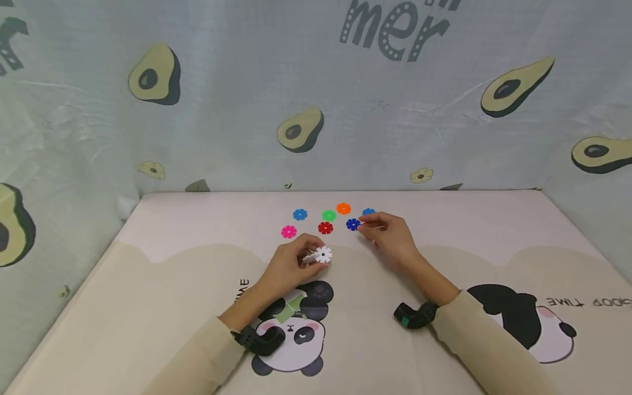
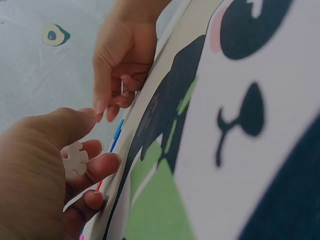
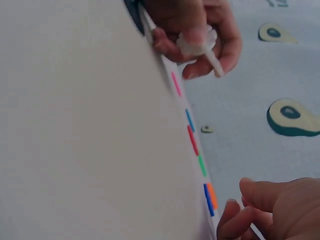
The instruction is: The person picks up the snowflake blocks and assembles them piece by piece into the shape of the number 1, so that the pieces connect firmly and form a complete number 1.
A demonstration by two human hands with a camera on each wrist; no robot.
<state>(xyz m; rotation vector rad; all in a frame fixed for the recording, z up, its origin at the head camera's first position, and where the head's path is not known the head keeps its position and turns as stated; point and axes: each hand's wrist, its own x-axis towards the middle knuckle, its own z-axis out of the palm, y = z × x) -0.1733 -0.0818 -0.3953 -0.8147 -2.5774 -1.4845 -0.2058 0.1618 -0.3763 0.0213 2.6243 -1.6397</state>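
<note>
My left hand [image 1: 296, 258] pinches white notched plastic snowflake discs [image 1: 323, 254] above the table. In the right wrist view one white disc [image 3: 197, 41] faces the camera and another white piece juts out edge-on from it. My right hand [image 1: 392, 233] hovers at the right end of a group of coloured discs, fingers loosely bent and nothing seen between them. Its fingertips are nearest the dark blue disc [image 1: 353, 224]; whether they touch it I cannot tell. Just behind the hand lies a lighter blue disc [image 1: 368, 212], partly covered by the fingers.
Also lying flat are a pink disc [image 1: 288, 231], a blue disc [image 1: 300, 214], a red disc [image 1: 325, 227], a green disc [image 1: 328, 215] and an orange disc [image 1: 343, 208]. The table cover [image 1: 148, 312] has printed pandas. A curtain [image 1: 237, 109] with avocado prints hangs behind the table.
</note>
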